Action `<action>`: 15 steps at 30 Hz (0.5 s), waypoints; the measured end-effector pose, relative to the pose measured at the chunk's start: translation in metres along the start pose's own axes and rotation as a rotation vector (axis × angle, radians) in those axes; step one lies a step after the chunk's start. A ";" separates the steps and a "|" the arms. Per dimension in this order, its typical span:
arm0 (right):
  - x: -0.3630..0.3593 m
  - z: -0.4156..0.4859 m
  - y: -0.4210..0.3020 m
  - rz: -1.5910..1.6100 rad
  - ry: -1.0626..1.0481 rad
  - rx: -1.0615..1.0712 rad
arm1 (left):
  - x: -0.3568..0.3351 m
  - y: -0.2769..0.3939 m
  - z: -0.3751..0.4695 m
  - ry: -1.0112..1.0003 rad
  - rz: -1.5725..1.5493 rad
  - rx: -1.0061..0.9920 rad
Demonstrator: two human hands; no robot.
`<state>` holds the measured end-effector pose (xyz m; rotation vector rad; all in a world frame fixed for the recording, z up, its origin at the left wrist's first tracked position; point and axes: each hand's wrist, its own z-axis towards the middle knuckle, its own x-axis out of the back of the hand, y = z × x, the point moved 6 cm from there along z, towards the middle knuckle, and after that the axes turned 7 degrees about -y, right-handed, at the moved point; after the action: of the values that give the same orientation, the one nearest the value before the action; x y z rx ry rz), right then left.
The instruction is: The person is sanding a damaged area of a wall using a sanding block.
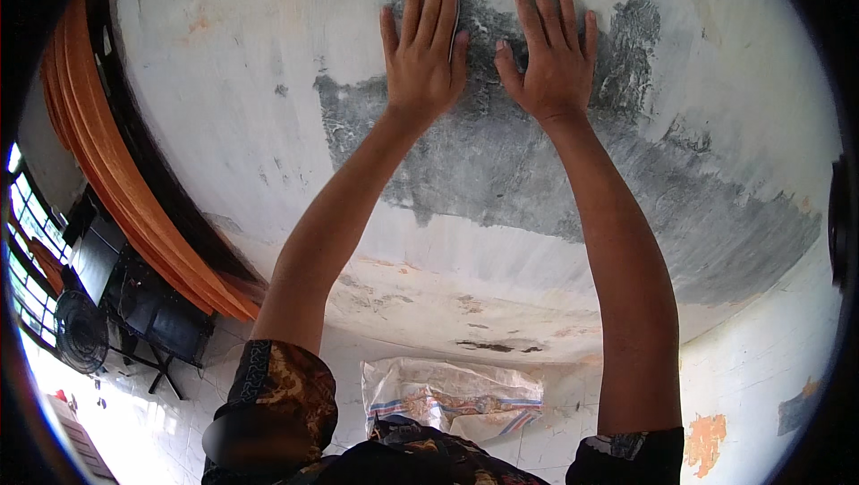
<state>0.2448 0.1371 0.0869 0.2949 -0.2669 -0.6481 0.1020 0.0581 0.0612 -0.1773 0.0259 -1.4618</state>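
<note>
My left hand [424,49] lies flat against a plastered wall [221,75], palm to the surface and fingers nearly together. A thin pale edge shows beside its index finger; what lies under the palm is hidden. To its right, my right hand [553,49] also rests palm-down on the wall, its fingers spread. Between its thumb and index finger is a dark spot that cannot be made out clearly. Both hands are at the upper part of a rough grey patch [483,149], with whitish, streaked coating around it.
A woven plastic sack [453,394] with orange-brown debris on it lies on the tiled floor at the wall's foot. An orange curtain [127,169] hangs at a dark frame on the left. Beyond stand a fan [80,332] and a dark table [164,324]. Another wall meets this one at right.
</note>
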 end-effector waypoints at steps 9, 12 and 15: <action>0.001 0.003 -0.002 0.016 -0.024 -0.025 | 0.020 -0.010 0.054 0.121 0.042 -0.051; 0.000 0.000 0.000 0.025 -0.033 -0.028 | 0.013 -0.008 0.038 0.060 -0.071 -0.021; -0.001 -0.002 0.003 0.026 -0.017 -0.024 | -0.005 0.003 -0.034 -0.089 -0.054 0.024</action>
<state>0.2460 0.1401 0.0862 0.2626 -0.2780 -0.6284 0.1004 0.0599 0.0268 -0.2251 -0.0690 -1.5065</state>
